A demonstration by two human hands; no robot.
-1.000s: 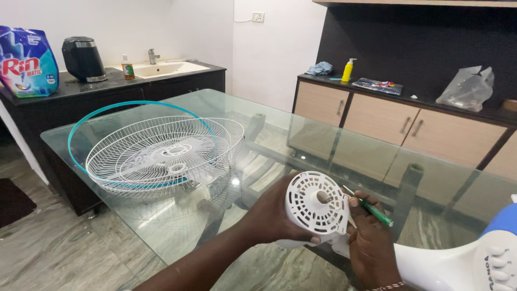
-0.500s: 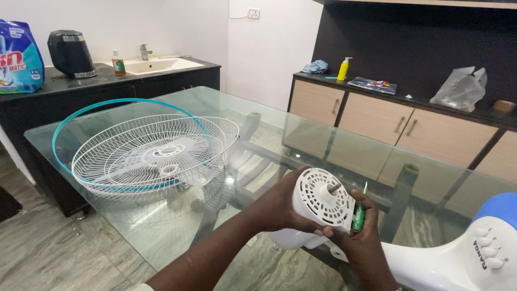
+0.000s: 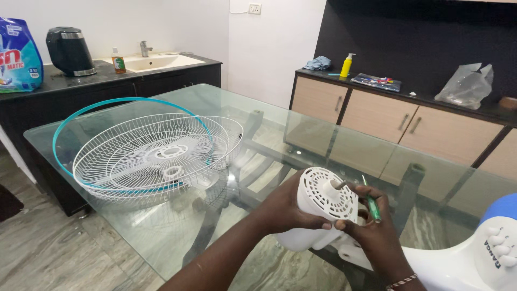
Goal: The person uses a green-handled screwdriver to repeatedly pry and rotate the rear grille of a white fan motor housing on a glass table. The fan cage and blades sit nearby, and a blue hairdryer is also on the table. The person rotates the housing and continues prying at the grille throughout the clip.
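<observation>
My left hand (image 3: 288, 207) grips the white round fan motor housing (image 3: 325, 202) from its left side, its vented face and metal shaft turned up. My right hand (image 3: 371, 231) holds a green-handled screwdriver (image 3: 371, 205) upright beside the housing, with thumb and fingers touching the housing's right edge. The housing joins the white fan stand (image 3: 458, 264), whose blue-topped base lies at the lower right. Two white wire fan guards (image 3: 156, 156), one with a teal rim, lie stacked on the glass table (image 3: 258, 113) to the left.
A dark counter (image 3: 81, 81) at the back left carries a black kettle (image 3: 67, 51), a sink and a blue detergent bag (image 3: 19, 54). A wooden cabinet (image 3: 398, 121) at the right holds a yellow bottle (image 3: 347, 64), a cloth and a plastic bag (image 3: 466, 83).
The screwdriver has swung from lying across my right hand to standing upright beside the housing. My view has shifted closer, and the housing now sits slightly higher.
</observation>
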